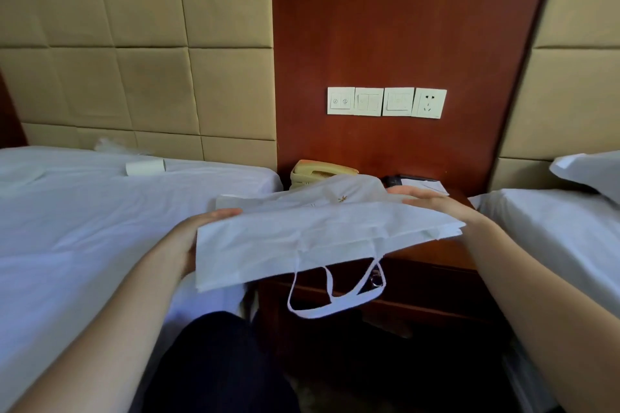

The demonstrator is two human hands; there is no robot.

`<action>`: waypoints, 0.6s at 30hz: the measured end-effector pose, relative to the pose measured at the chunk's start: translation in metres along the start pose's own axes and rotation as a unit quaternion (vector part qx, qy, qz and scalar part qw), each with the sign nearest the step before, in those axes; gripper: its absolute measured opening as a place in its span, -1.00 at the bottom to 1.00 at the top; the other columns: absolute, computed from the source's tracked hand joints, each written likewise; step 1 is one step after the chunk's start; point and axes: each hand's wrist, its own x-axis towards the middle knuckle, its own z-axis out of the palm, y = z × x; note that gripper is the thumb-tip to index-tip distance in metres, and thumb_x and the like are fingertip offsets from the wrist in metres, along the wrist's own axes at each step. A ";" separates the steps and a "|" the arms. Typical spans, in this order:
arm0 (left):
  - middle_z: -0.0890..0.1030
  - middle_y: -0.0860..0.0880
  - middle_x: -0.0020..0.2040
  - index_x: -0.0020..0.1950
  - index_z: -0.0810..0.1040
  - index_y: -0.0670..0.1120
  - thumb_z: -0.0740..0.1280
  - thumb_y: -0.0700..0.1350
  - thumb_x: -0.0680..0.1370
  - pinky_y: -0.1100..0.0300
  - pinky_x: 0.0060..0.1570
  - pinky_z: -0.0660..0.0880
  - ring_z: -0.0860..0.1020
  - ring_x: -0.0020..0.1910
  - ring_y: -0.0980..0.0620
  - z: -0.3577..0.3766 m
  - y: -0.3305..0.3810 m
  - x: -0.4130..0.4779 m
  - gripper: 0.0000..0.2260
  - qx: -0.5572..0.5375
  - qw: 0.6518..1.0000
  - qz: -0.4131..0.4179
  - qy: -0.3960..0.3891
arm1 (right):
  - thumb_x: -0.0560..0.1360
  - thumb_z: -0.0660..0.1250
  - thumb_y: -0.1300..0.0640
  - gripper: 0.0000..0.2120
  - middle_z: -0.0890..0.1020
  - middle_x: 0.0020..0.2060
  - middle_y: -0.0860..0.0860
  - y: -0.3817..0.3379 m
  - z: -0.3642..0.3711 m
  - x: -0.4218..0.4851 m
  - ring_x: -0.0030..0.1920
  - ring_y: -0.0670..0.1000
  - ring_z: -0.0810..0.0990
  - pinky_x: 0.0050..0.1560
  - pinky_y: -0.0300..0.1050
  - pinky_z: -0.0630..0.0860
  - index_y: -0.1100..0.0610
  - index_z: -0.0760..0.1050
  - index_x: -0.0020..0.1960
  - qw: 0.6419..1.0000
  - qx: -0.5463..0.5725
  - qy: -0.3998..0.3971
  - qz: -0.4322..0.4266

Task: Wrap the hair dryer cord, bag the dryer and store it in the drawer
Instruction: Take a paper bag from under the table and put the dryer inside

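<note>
A white fabric bag [302, 238] lies flat and roughly level in the air above the front of the wooden nightstand [436, 255]. Its two white loop handles [335, 298] hang down from the near edge. My left hand [198, 231] holds the bag's left side from underneath. My right hand [432, 203] grips its far right side. The drawer front with a metal ring pull [377, 278] shows just behind the handles. No hair dryer or cord is in sight; whether it is inside the bag cannot be told.
A beige telephone [315, 174] and a dark device with papers [416, 183] sit at the back of the nightstand. White beds stand on the left [84, 228] and right [553, 228]. Wall switches and a socket [385, 102] are above. My dark trouser leg [214, 365] is below.
</note>
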 end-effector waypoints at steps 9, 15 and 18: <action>0.61 -0.08 -0.49 -0.12 0.48 -0.16 -0.01 -0.19 0.61 0.22 -0.56 0.50 0.56 -0.37 -0.11 0.009 0.024 0.064 -0.71 -0.188 0.974 0.048 0.118 | 0.60 0.02 0.25 -0.69 0.63 0.05 0.16 -0.018 0.025 0.064 -0.05 0.10 0.65 -0.22 -0.08 0.63 0.24 0.38 0.27 0.887 0.450 0.103 0.019; 0.63 -0.09 -0.51 -0.15 0.47 -0.23 0.08 -0.41 0.43 0.13 0.15 0.46 0.56 -0.15 -0.03 0.008 0.039 0.102 -0.80 -0.288 0.952 0.068 0.073 | 0.53 0.23 0.36 -0.86 0.62 -0.12 0.17 -0.041 0.032 0.116 -0.13 0.05 0.62 0.02 -0.09 0.57 0.37 0.48 0.06 0.965 0.206 0.160 0.039; 0.68 -0.10 -0.40 -0.09 0.51 -0.25 0.11 -0.43 0.38 0.04 0.21 0.36 0.54 -0.10 -0.04 0.001 0.040 0.111 -0.75 -0.243 0.967 0.074 0.030 | 0.51 0.21 0.38 -0.85 0.55 -0.31 0.10 -0.043 0.030 0.141 -0.26 0.09 0.52 -0.25 -0.09 0.48 0.27 0.54 -0.05 0.967 0.064 0.246 0.027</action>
